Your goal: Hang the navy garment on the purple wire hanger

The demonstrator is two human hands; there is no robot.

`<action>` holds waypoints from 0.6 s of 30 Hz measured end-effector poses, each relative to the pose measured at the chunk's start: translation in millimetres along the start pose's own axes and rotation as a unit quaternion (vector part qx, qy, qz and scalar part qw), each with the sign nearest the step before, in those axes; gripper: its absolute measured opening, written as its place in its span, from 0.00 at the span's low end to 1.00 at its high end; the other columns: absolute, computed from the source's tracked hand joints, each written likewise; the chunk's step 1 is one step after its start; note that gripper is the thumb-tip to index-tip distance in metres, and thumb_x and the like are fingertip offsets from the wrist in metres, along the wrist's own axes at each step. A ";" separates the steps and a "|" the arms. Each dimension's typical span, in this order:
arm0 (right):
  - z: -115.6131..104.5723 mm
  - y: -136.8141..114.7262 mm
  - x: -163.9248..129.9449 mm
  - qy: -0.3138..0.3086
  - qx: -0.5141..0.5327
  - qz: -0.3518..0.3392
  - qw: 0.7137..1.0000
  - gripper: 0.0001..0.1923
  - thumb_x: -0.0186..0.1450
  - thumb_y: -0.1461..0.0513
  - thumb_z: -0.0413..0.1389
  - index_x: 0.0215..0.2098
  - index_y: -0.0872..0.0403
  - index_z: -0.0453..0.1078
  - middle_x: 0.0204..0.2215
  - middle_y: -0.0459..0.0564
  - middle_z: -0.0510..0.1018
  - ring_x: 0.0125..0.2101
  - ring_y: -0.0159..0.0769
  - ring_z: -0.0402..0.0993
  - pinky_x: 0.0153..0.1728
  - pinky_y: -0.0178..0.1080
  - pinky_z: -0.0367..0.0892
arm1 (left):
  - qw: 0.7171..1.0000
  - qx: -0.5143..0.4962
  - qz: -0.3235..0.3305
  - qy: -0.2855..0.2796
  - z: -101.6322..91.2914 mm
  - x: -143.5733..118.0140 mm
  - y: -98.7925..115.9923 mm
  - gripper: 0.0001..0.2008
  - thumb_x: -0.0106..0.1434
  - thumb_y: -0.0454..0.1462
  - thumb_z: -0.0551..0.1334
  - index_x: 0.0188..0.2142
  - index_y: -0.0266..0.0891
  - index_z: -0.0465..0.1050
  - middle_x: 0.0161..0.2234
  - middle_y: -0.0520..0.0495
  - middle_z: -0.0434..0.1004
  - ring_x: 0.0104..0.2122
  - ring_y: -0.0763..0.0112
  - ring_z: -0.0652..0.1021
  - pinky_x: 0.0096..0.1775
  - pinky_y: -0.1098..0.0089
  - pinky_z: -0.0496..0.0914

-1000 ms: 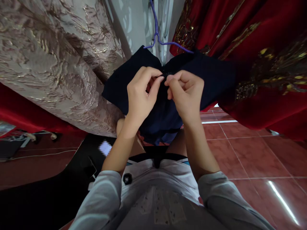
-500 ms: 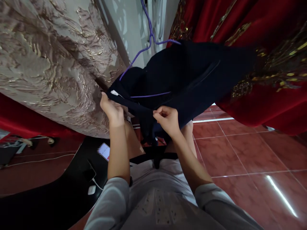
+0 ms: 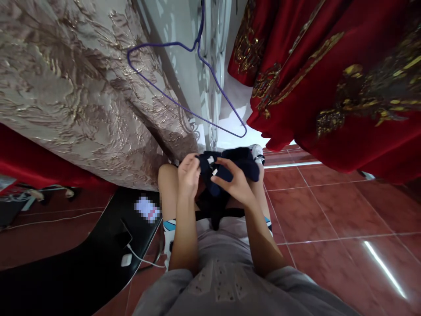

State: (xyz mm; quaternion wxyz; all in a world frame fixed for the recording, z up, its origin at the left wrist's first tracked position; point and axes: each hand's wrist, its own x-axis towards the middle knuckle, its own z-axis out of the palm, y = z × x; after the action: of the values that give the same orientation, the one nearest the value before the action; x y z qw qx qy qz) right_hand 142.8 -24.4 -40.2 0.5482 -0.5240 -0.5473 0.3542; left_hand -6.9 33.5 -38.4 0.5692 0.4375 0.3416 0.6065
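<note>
Left hand (image 3: pixel 188 177) and right hand (image 3: pixel 234 184) both grip a bunched navy garment (image 3: pixel 230 164) over the knees, at the centre of view. Right thumb sits beside its white tag (image 3: pixel 214 172). Purple hanger (image 3: pixel 184 83) hangs bare at 12 o'clock. Phone (image 3: pixel 147 209) lies at 8 o'clock.

Open tiled floor (image 3: pixel 329 210) lies rightward; beige curtain (image 3: pixel 82 101), purple hanger (image 3: pixel 184 107) and red drapery (image 3: pixel 329 87) crowd above.

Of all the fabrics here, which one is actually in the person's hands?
The small navy garment, bunched over the knees between both hands; the beige brocade and red embroidered cloth just hang untouched.
</note>
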 end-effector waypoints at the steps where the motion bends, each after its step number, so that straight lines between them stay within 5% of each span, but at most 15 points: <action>1: 5.2 0.1 3.3 -0.027 0.009 -0.006 1.000 0.25 0.60 0.56 0.67 0.54 0.53 0.72 0.50 0.54 0.80 0.50 0.43 0.76 0.55 0.45 0.70 | 0.998 0.043 0.030 -0.029 7.6 -3.2 4.7 0.16 0.61 0.50 0.73 0.38 0.40 0.79 0.35 0.48 0.80 0.36 0.69 0.81 0.43 0.70 0.77; 4: 15.9 -2.9 16.9 -0.040 0.045 0.005 0.998 0.12 0.63 0.56 0.59 0.41 0.55 0.73 0.36 0.50 0.79 0.37 0.39 0.75 0.41 0.41 0.72 | 0.960 0.202 0.172 -0.085 17.2 -6.6 18.6 0.11 0.66 0.45 0.71 0.39 0.40 0.80 0.43 0.44 0.79 0.46 0.63 0.80 0.53 0.64 0.74; 6: 11.5 -12.0 29.0 -0.073 0.058 0.016 0.996 0.09 0.63 0.57 0.56 0.30 0.54 0.69 0.26 0.47 0.74 0.29 0.34 0.69 0.32 0.37 0.68 | 0.938 0.244 0.209 -0.131 9.2 -3.1 24.0 0.15 0.71 0.49 0.64 0.48 0.42 0.78 0.52 0.41 0.77 0.56 0.59 0.76 0.62 0.59 0.69; 9: -10.2 -37.8 52.8 -0.188 0.031 -0.037 0.981 0.09 0.58 0.60 0.57 0.23 0.54 0.66 0.21 0.44 0.69 0.24 0.31 0.65 0.26 0.35 0.65 | 0.908 0.274 0.121 -0.293 -18.2 7.7 21.8 0.30 0.74 0.60 0.49 0.53 0.41 0.74 0.50 0.40 0.79 0.54 0.55 0.78 0.65 0.53 0.67; 12: -29.5 -60.3 84.2 -0.087 -0.013 -0.148 0.985 0.05 0.55 0.64 0.56 0.31 0.54 0.74 0.29 0.46 0.78 0.33 0.36 0.75 0.39 0.38 0.73 | 0.781 0.439 0.033 -0.443 -47.6 20.4 15.5 0.30 0.72 0.62 0.52 0.38 0.39 0.77 0.37 0.42 0.82 0.43 0.53 0.82 0.66 0.47 0.64; 15: -33.1 -57.9 116.2 0.032 -0.062 -0.182 0.981 0.14 0.59 0.63 0.54 0.42 0.52 0.77 0.43 0.50 0.81 0.50 0.42 0.76 0.59 0.46 0.69 | 0.694 0.560 0.029 -0.451 -68.5 32.4 23.0 0.23 0.71 0.55 0.60 0.36 0.38 0.77 0.35 0.41 0.83 0.40 0.53 0.83 0.57 0.51 0.71; 18: -32.9 -37.0 135.3 0.020 -0.065 -0.131 0.989 0.11 0.64 0.59 0.52 0.40 0.53 0.75 0.41 0.52 0.81 0.48 0.43 0.76 0.58 0.49 0.70 | 0.693 0.594 0.039 -0.407 -83.7 43.8 48.1 0.21 0.74 0.52 0.57 0.39 0.38 0.77 0.37 0.41 0.84 0.39 0.56 0.83 0.46 0.61 0.74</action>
State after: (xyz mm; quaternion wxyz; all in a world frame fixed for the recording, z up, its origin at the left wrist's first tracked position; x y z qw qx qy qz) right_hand 188.3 92.2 31.2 0.5656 -0.4890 -0.6221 0.2324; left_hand -101.3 78.1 -20.4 0.2497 0.9014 0.3484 0.0611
